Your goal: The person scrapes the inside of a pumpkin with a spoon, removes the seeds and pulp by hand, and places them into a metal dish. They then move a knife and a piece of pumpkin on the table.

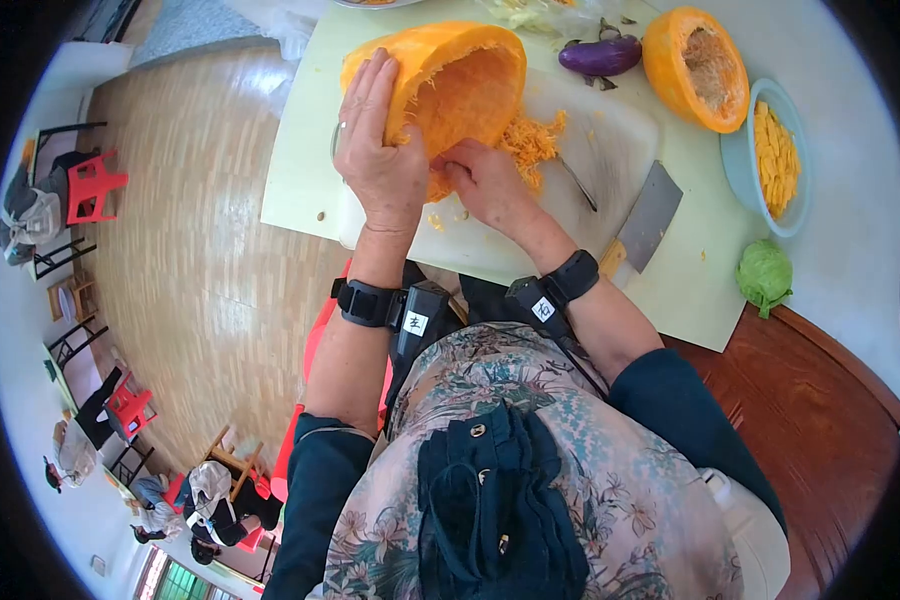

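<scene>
Head view: step in hand looks like clearing the inside of a tilted pumpkin half (475, 88), held over the cutting board (610, 150) on the surface (305, 160); can't tell if its base touches. Left hand (382, 170) grasps the shell, fingers spread outside, thumb at the rim. Right hand (490, 185) has fingers bent together at the lower rim; can't tell whether it pinches anything. Next move calls for a firm left hold and right fingertips free to work along the rim, I'd judge.

Counts: pumpkin halves, two, the other (675, 60) at far right, fibrous middle showing. One pile of orange shreds (533, 145), beside the right hand. One thin metal utensil (578, 184), one cleaver (653, 215). One light-blue bowl (736, 180) of orange pieces (776, 160), too many to count. One green cabbage (765, 276). Purple eggplant (600, 56), at least one.
</scene>
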Demonstrator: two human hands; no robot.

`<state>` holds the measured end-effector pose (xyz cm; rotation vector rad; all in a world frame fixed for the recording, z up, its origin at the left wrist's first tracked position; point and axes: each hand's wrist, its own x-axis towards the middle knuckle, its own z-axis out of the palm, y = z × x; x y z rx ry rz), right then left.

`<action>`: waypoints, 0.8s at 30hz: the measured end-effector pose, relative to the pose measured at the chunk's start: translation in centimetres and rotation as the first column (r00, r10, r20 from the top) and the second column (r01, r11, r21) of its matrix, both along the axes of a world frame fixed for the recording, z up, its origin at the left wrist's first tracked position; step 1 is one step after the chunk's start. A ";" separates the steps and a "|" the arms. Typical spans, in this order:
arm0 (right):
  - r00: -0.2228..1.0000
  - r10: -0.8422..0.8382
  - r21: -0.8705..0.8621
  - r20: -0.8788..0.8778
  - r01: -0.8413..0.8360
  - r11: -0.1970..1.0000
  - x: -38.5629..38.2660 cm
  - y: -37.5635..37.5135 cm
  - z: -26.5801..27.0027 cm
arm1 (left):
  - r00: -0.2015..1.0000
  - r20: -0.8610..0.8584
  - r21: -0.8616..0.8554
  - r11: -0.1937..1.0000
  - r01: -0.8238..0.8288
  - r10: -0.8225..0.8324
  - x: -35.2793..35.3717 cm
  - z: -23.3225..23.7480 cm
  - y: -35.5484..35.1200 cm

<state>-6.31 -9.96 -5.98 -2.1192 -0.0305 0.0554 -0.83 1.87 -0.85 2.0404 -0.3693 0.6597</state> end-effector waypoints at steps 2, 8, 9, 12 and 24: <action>0.999 0.037 0.048 -0.019 -0.036 0.998 -0.4 -0.4 0.1 | 1.000 0.005 0.016 1.000 0.002 -0.003 0.0 0.1 0.1; 0.988 0.128 0.163 0.083 -0.141 0.977 -1.0 -1.2 0.2 | 1.000 -0.009 0.028 1.000 0.013 -0.012 0.1 0.1 -0.1; 0.983 0.136 0.164 0.123 -0.155 0.974 -1.0 -1.2 0.0 | 1.000 -0.008 0.037 0.999 0.007 -0.007 0.1 0.1 -0.1; 0.987 0.134 0.220 0.083 -0.149 0.964 -0.7 -1.2 -0.4 | 1.000 -0.014 0.027 1.000 0.010 -0.009 0.1 0.3 -0.3; 0.934 0.206 0.064 0.291 -0.233 0.970 -2.0 -1.8 -1.3 | 1.000 -0.006 0.023 1.000 0.017 -0.017 0.1 0.1 -0.1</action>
